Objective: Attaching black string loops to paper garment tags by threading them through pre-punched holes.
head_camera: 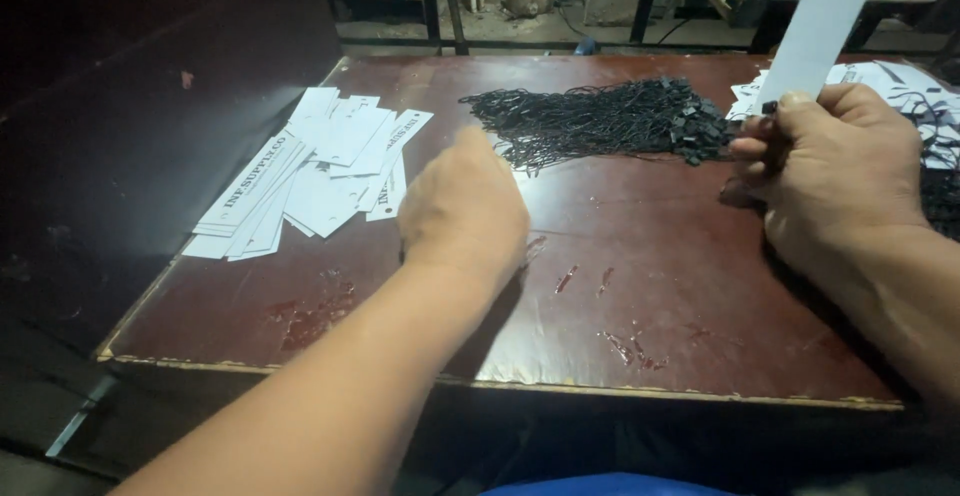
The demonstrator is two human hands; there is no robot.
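My right hand [835,161] grips a long white paper tag [825,26] held upright, with a small black fastener pinched at its lower end. My left hand [462,206] hovers over the middle of the dark red table [620,306], fingers curled downward, between a fanned pile of white tags [310,171] on its left and a bundle of black string loops with plastic ends [610,121] beyond it. Whether the left hand holds anything is hidden by its back.
More white tags with black strings [915,91] lie at the table's right edge. The table's front edge is worn and chipped. A dark panel stands at the left, and a metal rail runs behind the table.
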